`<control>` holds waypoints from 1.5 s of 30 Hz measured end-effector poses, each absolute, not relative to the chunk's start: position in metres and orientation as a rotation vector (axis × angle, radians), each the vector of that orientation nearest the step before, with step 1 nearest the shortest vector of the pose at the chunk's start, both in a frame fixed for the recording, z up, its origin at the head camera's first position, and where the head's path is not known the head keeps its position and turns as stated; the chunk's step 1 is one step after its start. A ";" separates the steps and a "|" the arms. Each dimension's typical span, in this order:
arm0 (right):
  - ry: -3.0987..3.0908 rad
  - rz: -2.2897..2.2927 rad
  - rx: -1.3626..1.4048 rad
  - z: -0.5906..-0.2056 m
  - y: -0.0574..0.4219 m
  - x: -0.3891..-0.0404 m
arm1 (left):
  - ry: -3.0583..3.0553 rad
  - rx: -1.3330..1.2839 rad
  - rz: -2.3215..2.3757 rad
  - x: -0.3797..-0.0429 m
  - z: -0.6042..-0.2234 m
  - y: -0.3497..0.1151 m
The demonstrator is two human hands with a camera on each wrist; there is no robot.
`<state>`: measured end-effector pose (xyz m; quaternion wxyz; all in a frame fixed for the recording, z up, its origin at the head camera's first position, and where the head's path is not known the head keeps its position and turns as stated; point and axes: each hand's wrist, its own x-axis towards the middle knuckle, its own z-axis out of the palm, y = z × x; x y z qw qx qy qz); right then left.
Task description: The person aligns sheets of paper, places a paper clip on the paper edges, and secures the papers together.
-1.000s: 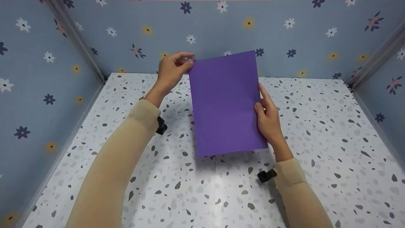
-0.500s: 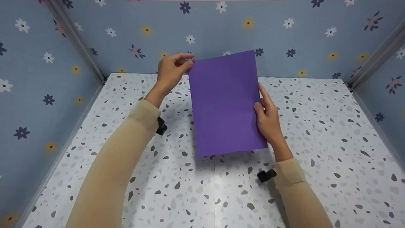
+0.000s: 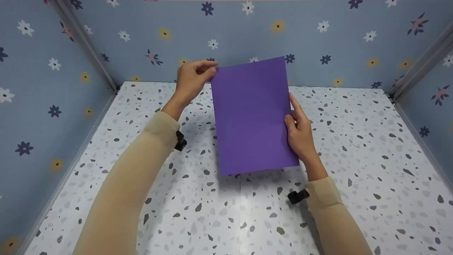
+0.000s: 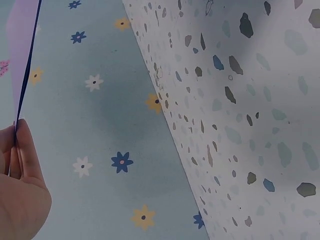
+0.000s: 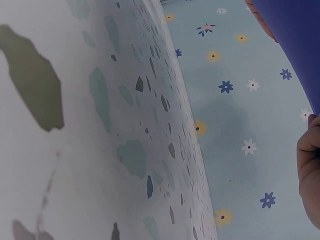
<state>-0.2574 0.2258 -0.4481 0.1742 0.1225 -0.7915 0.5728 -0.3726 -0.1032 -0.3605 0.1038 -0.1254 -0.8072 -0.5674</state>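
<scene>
A plain purple sheet of paper is held up over the table, slightly tilted, its long sides running up and down. At its top left corner my left hand pinches a small wire paper clip between thumb and forefinger. My right hand grips the right edge, thumb on the front and the other fingers mostly hidden behind. In the left wrist view, the sheet appears nearly edge-on above the left hand. The right wrist view catches part of the right hand at the sheet's edge.
Beneath the sheet lies a white, speckled tabletop. Blue flowered panels enclose it at the back and both sides, with metal posts at the corners. Black wrist mounts sit at both beige cuffs.
My left fingertips and the paper clip have shifted down very slightly at the sheet's corner. The right hand and the sheet stay nearly still.
</scene>
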 end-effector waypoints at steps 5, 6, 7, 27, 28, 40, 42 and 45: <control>-2.243 1.625 0.330 -0.449 0.226 -0.258 | -2.378 -0.369 -1.681 -0.372 -0.361 -0.103; -2.239 1.629 0.330 -0.449 0.226 -0.258 | -2.379 -0.369 -1.681 -0.372 -0.361 -0.103; -2.238 1.630 0.329 -0.450 0.226 -0.258 | -2.380 -0.367 -1.681 -0.372 -0.361 -0.103; -2.236 1.643 0.352 -0.449 0.227 -0.257 | -2.373 -0.390 -1.678 -0.373 -0.362 -0.104; -2.238 1.638 0.350 -0.449 0.227 -0.257 | -2.371 -0.391 -1.678 -0.373 -0.363 -0.104; -2.240 1.617 0.345 -0.448 0.226 -0.257 | -2.404 -0.396 -1.641 -0.371 -0.363 -0.105; -2.242 1.615 0.344 -0.448 0.226 -0.257 | -2.405 -0.396 -1.638 -0.371 -0.362 -0.105; -2.241 1.617 0.347 -0.448 0.226 -0.257 | -2.412 -0.398 -1.616 -0.371 -0.362 -0.106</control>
